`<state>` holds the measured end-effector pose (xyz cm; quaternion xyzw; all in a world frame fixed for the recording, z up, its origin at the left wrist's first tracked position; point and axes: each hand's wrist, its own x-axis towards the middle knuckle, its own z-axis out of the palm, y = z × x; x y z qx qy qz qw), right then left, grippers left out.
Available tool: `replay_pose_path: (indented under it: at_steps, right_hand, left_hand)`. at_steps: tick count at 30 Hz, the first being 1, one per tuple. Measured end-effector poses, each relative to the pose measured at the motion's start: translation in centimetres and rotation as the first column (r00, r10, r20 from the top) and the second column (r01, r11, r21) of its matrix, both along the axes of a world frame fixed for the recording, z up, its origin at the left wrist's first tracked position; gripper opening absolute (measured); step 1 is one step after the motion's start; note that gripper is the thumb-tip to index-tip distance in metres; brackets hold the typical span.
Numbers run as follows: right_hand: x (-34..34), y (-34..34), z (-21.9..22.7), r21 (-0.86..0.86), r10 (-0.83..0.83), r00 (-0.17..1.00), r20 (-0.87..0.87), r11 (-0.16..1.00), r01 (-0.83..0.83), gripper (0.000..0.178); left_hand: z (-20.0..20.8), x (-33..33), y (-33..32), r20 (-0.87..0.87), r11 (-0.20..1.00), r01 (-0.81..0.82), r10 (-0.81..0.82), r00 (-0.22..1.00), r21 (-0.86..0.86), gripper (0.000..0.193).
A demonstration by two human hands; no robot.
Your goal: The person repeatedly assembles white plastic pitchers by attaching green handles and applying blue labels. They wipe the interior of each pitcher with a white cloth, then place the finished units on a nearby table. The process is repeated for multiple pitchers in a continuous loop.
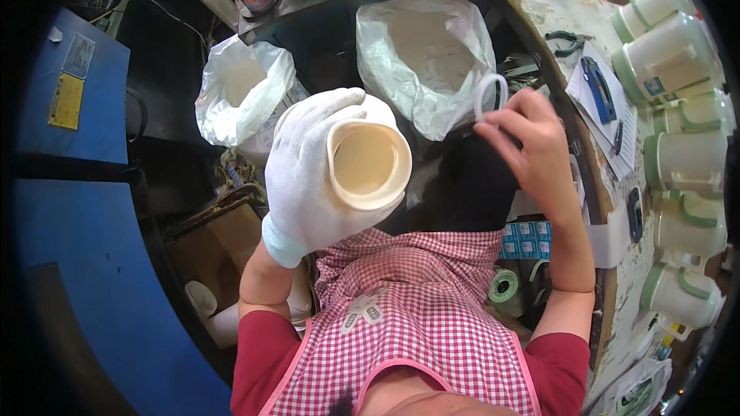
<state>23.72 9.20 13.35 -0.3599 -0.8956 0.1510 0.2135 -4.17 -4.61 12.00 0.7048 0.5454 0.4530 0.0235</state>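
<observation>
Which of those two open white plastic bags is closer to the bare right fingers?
The larger white plastic bag, on the right, nearly alongside the bare right fingers; the smaller white plastic bag sits well to the left.

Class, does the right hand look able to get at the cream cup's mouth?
Probably yes: the right hand, holding a pale ring, is near the cream cup, and the gloved left hand leaves the cup's mouth uncovered.

My left fingers [331,108] hold a container [402,166], my right fingers [510,125] a ring [479,100]; two bags [383,81] stand beyond, jugs [688,162] rightward on the tabletop [541,14].
</observation>
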Motion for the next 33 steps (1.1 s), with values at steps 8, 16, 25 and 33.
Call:
replay_pose_path:
  at_steps: [8,16,25,33]
  right_hand:
    - [-3.3,-6.8,2.7,-0.292,0.344,0.779,-0.524,0.787,-0.543,0.059]
    - [-6.1,-9.0,1.1,0.252,0.317,0.944,-0.088,0.924,-0.287,0.034]
    - [-5.1,-4.2,4.0,-0.197,0.628,0.776,0.057,0.77,-0.608,0.027]
    - [-5.8,4.3,10.3,0.517,0.326,0.856,-0.402,0.852,-0.081,0.044]
  left_hand:
    - [0.7,2.5,-1.1,-0.008,0.997,0.035,-0.035,0.999,-0.065,0.076]
    - [0.1,2.4,-1.1,-0.126,0.997,0.01,-0.02,0.992,-0.075,0.079]
    - [0.9,2.6,-0.3,-0.037,0.995,0.071,-0.074,0.997,-0.071,0.092]
    - [6.1,-2.1,-1.2,0.48,0.898,-0.36,0.206,0.852,0.253,0.088]
